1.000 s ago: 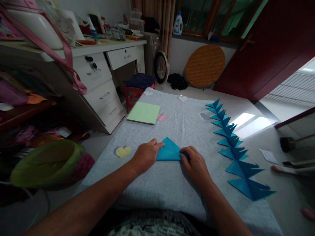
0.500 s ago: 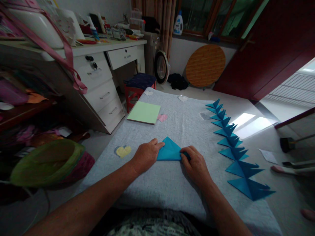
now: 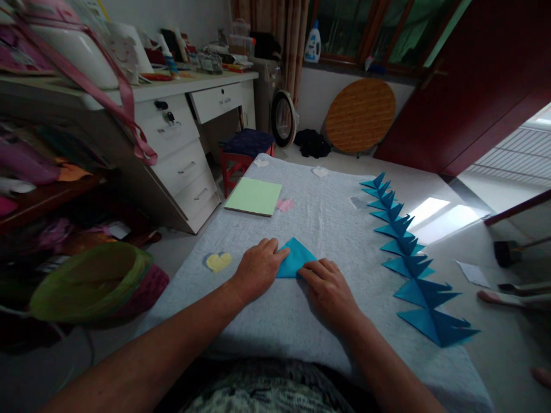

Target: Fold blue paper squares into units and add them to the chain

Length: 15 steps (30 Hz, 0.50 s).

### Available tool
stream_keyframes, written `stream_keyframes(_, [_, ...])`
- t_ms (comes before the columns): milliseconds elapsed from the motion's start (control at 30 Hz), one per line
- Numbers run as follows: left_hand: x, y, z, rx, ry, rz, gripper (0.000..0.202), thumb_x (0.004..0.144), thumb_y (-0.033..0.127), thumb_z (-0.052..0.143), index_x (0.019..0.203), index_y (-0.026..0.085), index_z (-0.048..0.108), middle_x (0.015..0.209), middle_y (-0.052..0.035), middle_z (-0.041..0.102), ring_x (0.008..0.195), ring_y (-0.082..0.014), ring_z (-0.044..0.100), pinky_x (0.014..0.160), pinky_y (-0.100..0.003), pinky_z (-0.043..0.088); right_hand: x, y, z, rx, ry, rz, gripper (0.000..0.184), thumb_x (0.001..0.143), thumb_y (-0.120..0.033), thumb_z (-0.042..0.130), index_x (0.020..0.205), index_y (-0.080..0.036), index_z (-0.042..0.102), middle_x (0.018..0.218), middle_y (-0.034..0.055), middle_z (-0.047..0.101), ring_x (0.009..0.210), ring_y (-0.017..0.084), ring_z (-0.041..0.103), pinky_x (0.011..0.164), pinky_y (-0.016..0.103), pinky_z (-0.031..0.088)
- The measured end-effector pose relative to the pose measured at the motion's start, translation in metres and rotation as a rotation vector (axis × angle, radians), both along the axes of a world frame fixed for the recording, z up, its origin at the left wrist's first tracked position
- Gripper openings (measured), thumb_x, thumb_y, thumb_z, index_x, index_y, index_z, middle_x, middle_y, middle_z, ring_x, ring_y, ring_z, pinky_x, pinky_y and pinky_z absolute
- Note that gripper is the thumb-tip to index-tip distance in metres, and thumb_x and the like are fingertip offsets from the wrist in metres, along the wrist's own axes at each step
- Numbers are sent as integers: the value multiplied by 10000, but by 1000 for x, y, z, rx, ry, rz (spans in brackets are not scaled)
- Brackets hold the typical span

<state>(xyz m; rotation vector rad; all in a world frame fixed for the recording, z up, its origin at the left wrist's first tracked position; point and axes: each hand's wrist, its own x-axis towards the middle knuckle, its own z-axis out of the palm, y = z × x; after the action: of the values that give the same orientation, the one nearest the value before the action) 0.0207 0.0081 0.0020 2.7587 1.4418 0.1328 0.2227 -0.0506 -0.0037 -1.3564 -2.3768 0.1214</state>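
Observation:
A piece of blue origami paper [image 3: 294,258], folded into a triangle with its point away from me, lies flat on the cloth-covered table [image 3: 258,321]. My left hand [image 3: 258,267] is closed at the paper's left corner, thumb and fingers holding it down. My right hand [image 3: 329,287] has its fingers bent over the right side, pressing there and hiding that corner. To the right, several folded blue paper cranes [image 3: 415,287] stand in a long row, nested one against another.
A stack of light green square paper [image 3: 253,197] lies at the table's far left. Beyond the left edge are a bin with a green liner [image 3: 92,281], a white desk [image 3: 181,166] and a stool [image 3: 245,143]. A round wooden board [image 3: 360,115] leans on the back wall.
My right hand has moved left from the paper's right corner, its fingers now over the paper's lower right side. My left hand stays at the left corner.

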Motion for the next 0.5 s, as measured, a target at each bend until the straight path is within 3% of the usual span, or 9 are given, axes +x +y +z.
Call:
stream_keyframes(333, [-15, 0, 3, 31, 19, 15, 308, 998, 203, 454, 1237, 257, 642, 990, -73, 566, 903, -229, 509, 772, -339, 444, -6, -1, 9, -72, -75, -1, 219, 992, -280, 513, 1070, -217, 708, 1046, 85, 655, 917, 234, 536, 837, 394, 419])
stream_keyframes(500, [-30, -8, 4, 57, 2, 25, 325, 980, 182, 482, 1259, 245, 637, 1069, -96, 607, 964, -248, 548, 815, -373, 479, -6, -3, 8, -58, -163, -5, 340, 952, -447, 582, 1249, -298, 651, 1141, 98, 620, 965, 271, 513, 815, 411, 403])
